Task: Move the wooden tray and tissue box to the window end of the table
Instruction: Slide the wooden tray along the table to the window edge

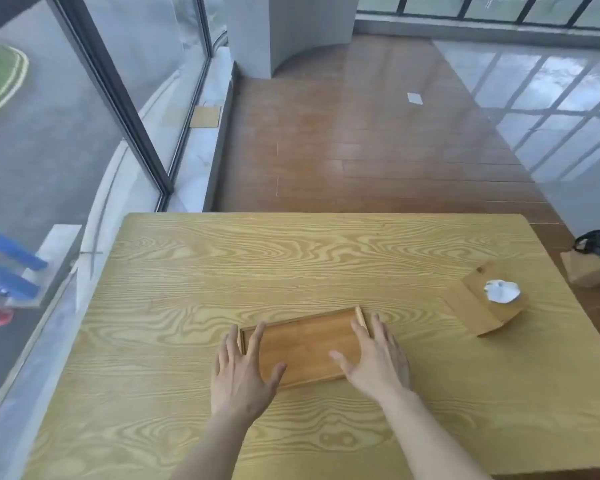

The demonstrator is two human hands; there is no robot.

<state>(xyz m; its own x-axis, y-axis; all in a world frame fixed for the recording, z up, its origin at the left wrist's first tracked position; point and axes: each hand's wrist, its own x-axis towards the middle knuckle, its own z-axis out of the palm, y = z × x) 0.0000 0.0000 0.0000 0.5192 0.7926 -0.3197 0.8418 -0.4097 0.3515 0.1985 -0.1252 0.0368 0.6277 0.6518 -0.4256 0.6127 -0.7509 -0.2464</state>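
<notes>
A shallow wooden tray (305,344) lies flat near the middle of the light wooden table (222,258). My left hand (243,372) rests over the tray's left end, fingers spread across its rim. My right hand (374,358) lies over the tray's right end, fingers apart, thumb inside the tray. Neither hand has closed around it. A wooden tissue box (478,306) with a white tissue poking out of its top stands at the table's right side, well apart from both hands.
A tall window with a dark frame (118,98) runs along the left of the table, with a pale sill (201,161) below it. Blue-and-white items (4,268) sit at the far left. A black bag on a cardboard box (593,261) stands on the floor to the right.
</notes>
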